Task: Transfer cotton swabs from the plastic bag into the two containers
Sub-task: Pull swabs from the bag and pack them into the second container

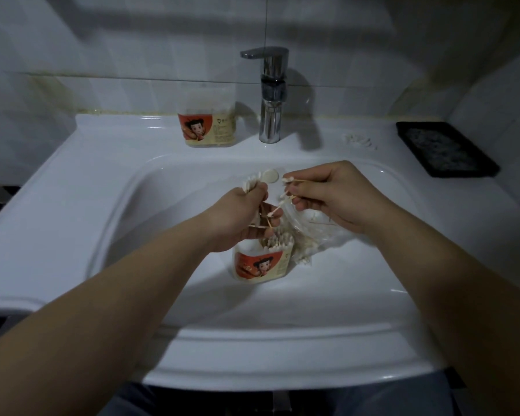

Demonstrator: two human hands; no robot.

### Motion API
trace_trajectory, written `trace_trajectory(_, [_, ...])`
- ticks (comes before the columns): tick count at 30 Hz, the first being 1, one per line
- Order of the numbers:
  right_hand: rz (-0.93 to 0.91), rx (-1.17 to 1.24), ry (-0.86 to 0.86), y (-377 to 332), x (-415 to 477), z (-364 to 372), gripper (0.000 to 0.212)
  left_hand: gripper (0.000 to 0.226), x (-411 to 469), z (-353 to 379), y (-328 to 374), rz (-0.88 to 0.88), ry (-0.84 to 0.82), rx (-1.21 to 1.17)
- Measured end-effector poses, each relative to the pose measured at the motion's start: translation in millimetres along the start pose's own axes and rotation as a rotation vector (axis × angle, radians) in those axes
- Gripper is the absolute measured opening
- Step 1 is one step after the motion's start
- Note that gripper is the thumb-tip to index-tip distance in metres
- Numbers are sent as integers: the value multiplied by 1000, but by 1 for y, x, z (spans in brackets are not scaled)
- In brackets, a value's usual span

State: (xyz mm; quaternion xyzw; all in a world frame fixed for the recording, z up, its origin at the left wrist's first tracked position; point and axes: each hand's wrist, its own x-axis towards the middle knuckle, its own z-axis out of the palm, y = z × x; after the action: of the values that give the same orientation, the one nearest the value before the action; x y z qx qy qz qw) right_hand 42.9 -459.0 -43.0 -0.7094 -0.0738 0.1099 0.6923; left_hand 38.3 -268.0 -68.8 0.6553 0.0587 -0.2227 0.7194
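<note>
The left hand (240, 217) has its grip curled round a bundle of swabs (252, 183) above the tub (261, 264) in the sink (312, 295). The right hand (336, 199) pinches a few more (bag (320, 235) just beneath). Best square the tips, then lower them upright into the tub.

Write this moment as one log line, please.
left hand grips swab bundle | right hand pinches swabs | near container in sink, partly filled | far container beside tap

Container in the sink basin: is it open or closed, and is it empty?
Open and well filled: the container has no lid on, and cotton swabs stand packed upright to its rim.
</note>
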Motion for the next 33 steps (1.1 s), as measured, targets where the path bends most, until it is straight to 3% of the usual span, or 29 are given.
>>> trace_trajectory(5, [-8, -206, -47, 3, -2, 4, 22, 34, -7, 5, 2, -41, -148, -65])
trace_trajectory(9, [-30, -370, -18, 6, -1, 4, 22, 18, -5, 5, 0, -88, -145, -41])
trace_trajectory(20, [5, -172, 63, 11, 7, 0, 19, 23, -2, 0, -1, -88, -167, -30])
trace_trajectory(26, [13, -140, -4, 11, 5, 4, 21, 10, 1, -3, -3, -16, -172, -24])
trace_trajectory(33, [-17, -88, 105, 7, 7, -3, 20, 8, 2, -4, 0, -38, -160, -62])
